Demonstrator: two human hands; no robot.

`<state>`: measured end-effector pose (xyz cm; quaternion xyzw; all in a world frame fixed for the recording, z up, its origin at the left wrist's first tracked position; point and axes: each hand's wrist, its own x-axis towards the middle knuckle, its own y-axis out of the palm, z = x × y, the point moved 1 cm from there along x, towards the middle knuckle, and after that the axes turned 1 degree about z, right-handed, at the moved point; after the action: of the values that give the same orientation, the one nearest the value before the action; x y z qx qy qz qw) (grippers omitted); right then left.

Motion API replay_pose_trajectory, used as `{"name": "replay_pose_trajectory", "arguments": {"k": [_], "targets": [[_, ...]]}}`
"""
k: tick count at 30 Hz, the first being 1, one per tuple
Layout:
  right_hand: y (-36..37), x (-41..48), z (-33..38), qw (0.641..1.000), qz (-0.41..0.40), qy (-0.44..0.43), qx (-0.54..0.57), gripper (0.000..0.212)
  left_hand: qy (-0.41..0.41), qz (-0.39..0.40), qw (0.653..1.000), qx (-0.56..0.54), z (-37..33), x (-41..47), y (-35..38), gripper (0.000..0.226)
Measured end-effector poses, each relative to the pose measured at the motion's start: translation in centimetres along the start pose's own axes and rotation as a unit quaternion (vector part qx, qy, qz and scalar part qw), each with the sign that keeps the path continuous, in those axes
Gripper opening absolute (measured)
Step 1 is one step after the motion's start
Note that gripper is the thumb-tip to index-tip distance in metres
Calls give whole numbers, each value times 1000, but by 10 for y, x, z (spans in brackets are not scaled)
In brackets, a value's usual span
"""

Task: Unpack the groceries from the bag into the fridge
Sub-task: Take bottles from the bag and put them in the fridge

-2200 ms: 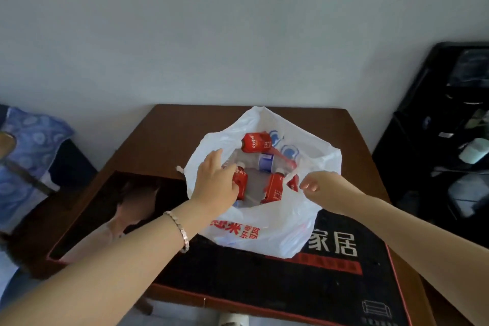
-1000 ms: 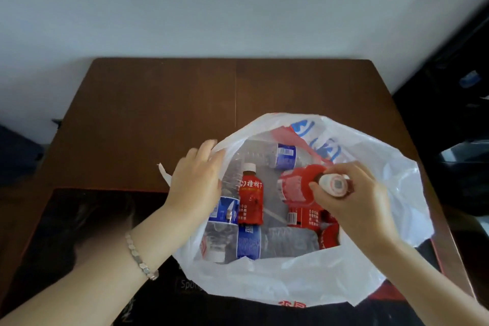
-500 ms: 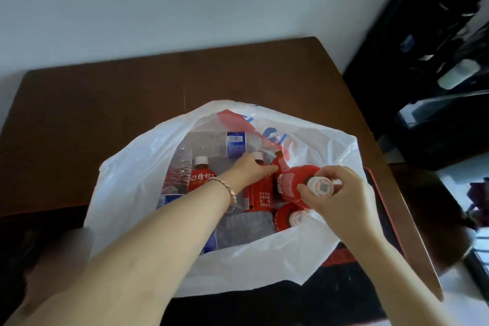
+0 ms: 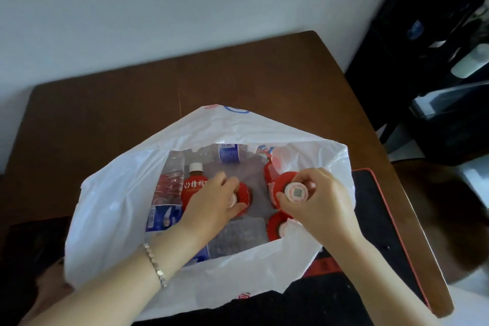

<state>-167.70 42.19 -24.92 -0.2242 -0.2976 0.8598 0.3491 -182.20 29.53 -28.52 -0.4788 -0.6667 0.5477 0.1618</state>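
Open white bag (image 4: pixel 111 206), crumpled, bottles (image 4: pixel 228 153) inside.
R hand (image 4: pixel 322 204) pinches white-capped red bottle (image 4: pixel 277 188); L hand (image 4: pixel 211 201) grips 2nd red bottle (image 4: pixel 244 193), mostly hidden by fingers.

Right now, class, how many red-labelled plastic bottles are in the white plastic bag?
4 red-labelled plastic bottles: one lying left of the left hand, one in its grip, one in the right hand, one below that hand. Others may be hidden in the white plastic bag.
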Motion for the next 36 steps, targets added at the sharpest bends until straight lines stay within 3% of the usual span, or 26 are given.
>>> {"name": "replay_pose_trajectory", "arguments": {"k": [8, 15, 18, 25, 29, 36], "targets": [[-5, 4, 4, 993, 52, 8, -109, 36, -82, -57, 995, -18, 0, -16, -4, 28], [-6, -6, 20, 985, 53, 55, -156, 51, -58, -141, 987, -47, 0, -34, -35, 28], [-4, -15, 34, 986, 19, 89, -138, 44, 6, -168, 984, -64, -1, -43, -65, 28], [-28, -65, 79, 977, -192, 84, -29, 36, 201, -204, 951, -120, -16, -56, -124, 30], [-66, -113, 88, 963, -260, 70, 7, 31, 289, -171, 931, -146, -58, -68, -135, 43], [-145, -257, 42, 893, -427, 139, 22, 18, 447, -75, 878, -155, -200, -114, -107, 30]]}}
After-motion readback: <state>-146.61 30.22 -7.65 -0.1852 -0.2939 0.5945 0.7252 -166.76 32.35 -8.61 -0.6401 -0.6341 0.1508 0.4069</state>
